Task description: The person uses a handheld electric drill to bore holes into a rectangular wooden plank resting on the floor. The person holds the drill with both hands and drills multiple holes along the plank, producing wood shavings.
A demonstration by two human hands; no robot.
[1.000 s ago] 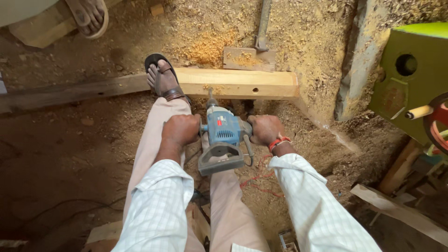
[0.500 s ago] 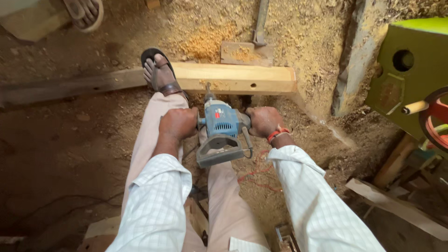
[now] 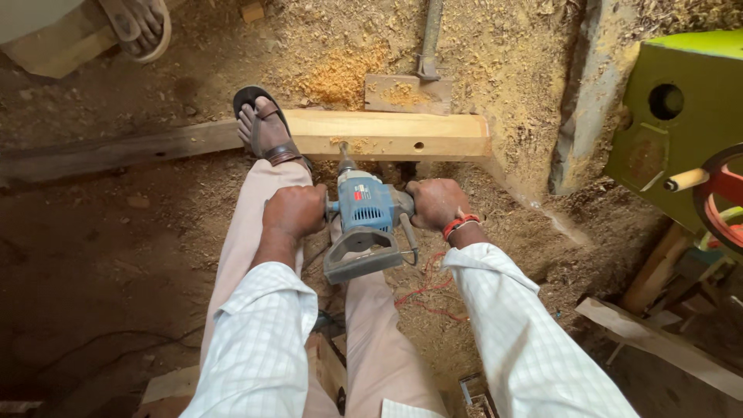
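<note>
The person's left hand is closed in a fist around the left side handle of a blue electric drill, and the right hand, with a red band at its wrist, is closed around the handle on the drill's other side. The drill sits directly between the two hands, level with the knuckles, its grey rear loop handle pointing back toward the person and its chuck pointing away and down. The bit meets the top face of a pale wooden beam that lies crosswise on the ground just beyond the hands; small heaps of fresh shavings sit around the bit, and a drilled hole shows in the beam a little to the right. The person's sandalled foot presses on the beam just left of the drill. Sawdust covers the earth behind the beam, where a flat wooden block lies. A green machine with a red wheel stands at the right edge. Another person's sandalled foot shows at the top left.
</note>
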